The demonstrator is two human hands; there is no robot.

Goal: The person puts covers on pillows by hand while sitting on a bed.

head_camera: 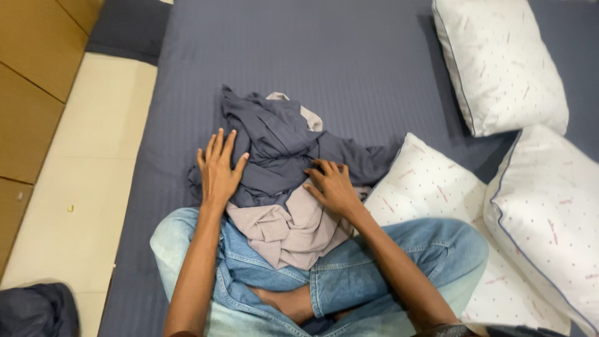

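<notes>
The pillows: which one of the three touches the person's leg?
The lowest pillow, beside the right knee, lies against the jeans. The other two, one at top right and one at the right edge, lie apart from the leg.

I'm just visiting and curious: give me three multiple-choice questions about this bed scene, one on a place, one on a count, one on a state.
1. Where does the heap of dark grey and beige crumpled clothes lie?
A. on the cream floor
B. on the grey-blue bedsheet before the crossed legs
C. on a pillow

2. How many white patterned pillows show?
A. one
B. three
C. five

3. How is the left hand?
A. flat, fingers spread on the dark cloth
B. clenched in a fist
C. lifted in the air

Answers: 1 B, the heap rests on the sheet and partly on the jeans. 2 B, three pillows lie at the right. 3 A, its palm presses the cloth.
</notes>
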